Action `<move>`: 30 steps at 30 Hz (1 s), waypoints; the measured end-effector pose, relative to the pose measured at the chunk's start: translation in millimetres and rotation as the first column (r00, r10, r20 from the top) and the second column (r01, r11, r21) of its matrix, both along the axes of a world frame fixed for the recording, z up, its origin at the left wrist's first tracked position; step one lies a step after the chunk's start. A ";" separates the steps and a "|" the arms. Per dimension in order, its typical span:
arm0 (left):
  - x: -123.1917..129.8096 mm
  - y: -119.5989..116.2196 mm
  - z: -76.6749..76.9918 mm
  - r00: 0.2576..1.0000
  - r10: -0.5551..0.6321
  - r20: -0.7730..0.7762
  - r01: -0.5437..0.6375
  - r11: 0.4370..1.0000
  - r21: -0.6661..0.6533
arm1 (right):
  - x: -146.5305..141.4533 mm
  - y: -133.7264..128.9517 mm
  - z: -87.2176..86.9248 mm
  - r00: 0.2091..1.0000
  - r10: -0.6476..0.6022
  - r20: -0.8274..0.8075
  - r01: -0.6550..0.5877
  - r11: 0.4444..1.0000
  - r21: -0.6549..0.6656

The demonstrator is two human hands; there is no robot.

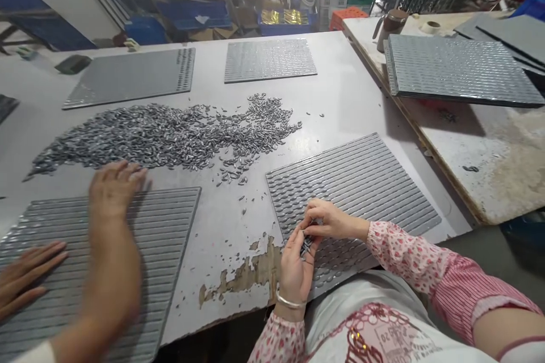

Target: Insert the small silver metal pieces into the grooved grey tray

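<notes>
Small grey oval pieces [305, 245] lie in the cupped palm of my left hand [294, 269], which wears a bangle. My right hand [326, 219] meets it at the fingertips, pinching at the pieces; what exactly it holds is too small to tell. Both hands are over the left part of a grey ridged board [366, 181], whose left side carries rows of such pieces, while bare grooves show towards its right. Beyond the board, a long pile of loose grey pieces [170, 136] spreads over the white table [230, 215].
Another person's hands [111, 187] are over a second ridged board [166, 238] at the left. Two boards [270, 59] [136, 76] lie at the back. The right-hand side table [511, 142] bears stacked boards [460, 68] and a brown-lidded jug [392, 28].
</notes>
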State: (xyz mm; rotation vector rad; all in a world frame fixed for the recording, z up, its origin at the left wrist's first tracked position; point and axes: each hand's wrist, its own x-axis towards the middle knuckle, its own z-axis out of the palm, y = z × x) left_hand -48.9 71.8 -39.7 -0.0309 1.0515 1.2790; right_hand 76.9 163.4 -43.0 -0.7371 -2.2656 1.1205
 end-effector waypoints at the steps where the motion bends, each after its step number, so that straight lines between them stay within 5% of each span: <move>1: 0.0 0.9 0.2 1.000 -0.006 0.003 0.006 1.000 -0.003 | -0.4 -0.8 1.8 1.000 -0.005 -0.002 0.005 1.000 -0.006; 6: -0.6 4.4 1.0 0.999 0.008 0.035 -0.008 1.000 0.012 | -0.6 -0.9 6.2 0.996 -0.082 -0.044 0.078 0.993 -0.091; 9: -2.8 4.5 1.8 0.999 -0.023 0.022 0.024 0.999 -0.039 | 7.7 16.1 -1.9 0.968 -0.251 -0.015 0.248 0.963 -0.109; 14: -5.3 3.9 2.6 0.997 -0.067 0.040 0.068 0.997 -0.029 | 27.9 66.2 -22.5 0.810 -0.521 0.269 0.516 0.851 0.096; 23: -1.0 2.3 3.2 0.996 -0.066 0.068 0.071 0.995 -0.075 | 22.2 80.3 -32.9 0.638 -0.577 0.510 0.512 0.812 0.280; 30: -0.8 -2.6 1.2 0.996 -0.071 0.053 0.074 0.995 -0.070 | 25.6 87.3 -34.5 0.667 -0.554 0.499 0.495 0.829 0.259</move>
